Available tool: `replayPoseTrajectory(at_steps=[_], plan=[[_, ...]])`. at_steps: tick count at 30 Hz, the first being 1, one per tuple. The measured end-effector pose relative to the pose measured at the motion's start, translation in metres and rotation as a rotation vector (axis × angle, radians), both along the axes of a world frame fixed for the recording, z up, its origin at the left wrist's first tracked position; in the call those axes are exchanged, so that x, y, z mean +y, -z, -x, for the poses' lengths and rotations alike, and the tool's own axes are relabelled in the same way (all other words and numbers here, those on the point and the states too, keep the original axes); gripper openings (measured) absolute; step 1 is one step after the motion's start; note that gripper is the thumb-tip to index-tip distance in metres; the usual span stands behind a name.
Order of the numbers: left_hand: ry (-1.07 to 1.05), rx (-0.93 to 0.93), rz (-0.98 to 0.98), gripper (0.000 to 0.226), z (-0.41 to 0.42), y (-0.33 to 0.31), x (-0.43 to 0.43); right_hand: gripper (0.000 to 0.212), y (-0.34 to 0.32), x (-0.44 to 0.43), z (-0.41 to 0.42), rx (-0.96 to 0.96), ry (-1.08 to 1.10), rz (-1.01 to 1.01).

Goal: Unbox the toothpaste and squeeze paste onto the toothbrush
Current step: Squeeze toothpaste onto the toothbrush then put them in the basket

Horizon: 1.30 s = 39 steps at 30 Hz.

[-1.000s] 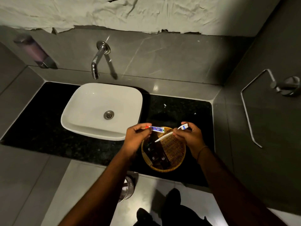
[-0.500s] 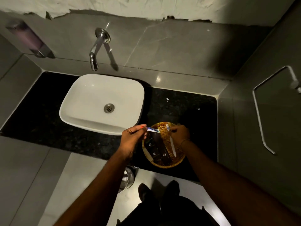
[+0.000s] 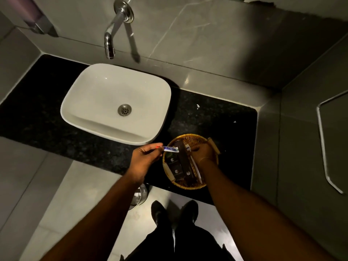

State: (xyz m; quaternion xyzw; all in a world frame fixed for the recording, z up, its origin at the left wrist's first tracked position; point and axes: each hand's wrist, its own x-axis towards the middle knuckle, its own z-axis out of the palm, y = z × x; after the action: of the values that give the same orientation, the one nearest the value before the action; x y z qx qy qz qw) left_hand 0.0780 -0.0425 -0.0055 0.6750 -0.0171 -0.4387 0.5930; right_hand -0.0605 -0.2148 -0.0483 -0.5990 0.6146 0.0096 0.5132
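Note:
A small blue-and-white toothpaste tube (image 3: 170, 149) with a red cap is pinched in my left hand (image 3: 145, 159), just left of the wicker basket (image 3: 188, 187). The tube points right, over the basket's rim. A white toothbrush (image 3: 195, 168) lies lengthwise in the basket, head at the far end. My right hand (image 3: 204, 151) is inside the basket with its fingertips closed on the brush's head end. Dark brown boxes (image 3: 180, 164) lie in the basket beside the brush.
The basket stands on a black granite counter (image 3: 216, 113), right of a white basin (image 3: 116, 102) under a chrome tap (image 3: 113, 34). A soap dispenser (image 3: 35, 16) hangs at far left, a metal towel rail (image 3: 323, 147) on the right wall, and a steel bin (image 3: 139, 196) below.
My right hand has brought the toothbrush down from in front of me into the basket. My left hand still holds the tube. The view has tilted downward.

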Motion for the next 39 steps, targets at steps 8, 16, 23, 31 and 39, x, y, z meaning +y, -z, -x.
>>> replayPoseTrajectory(at_steps=[8,16,23,31,39], plan=[[0.048,-0.020,0.021,0.026,0.013,0.005,-0.016,0.024,-0.006,0.001,0.000,0.024,-0.019,0.090],[0.193,-0.148,-0.049,0.016,0.016,0.013,-0.034,0.024,-0.021,0.010,0.009,-0.327,0.180,-0.035],[0.244,-0.151,-0.133,0.008,0.031,0.015,-0.058,0.021,-0.016,0.019,0.058,-0.421,-0.130,-0.060],[0.202,-0.072,-0.206,0.037,0.051,0.025,-0.079,0.017,-0.006,0.021,0.071,-0.380,0.229,-0.150],[0.276,-0.263,-0.208,0.034,0.052,0.038,-0.052,0.037,0.011,0.018,0.062,-0.160,0.632,-0.230]])
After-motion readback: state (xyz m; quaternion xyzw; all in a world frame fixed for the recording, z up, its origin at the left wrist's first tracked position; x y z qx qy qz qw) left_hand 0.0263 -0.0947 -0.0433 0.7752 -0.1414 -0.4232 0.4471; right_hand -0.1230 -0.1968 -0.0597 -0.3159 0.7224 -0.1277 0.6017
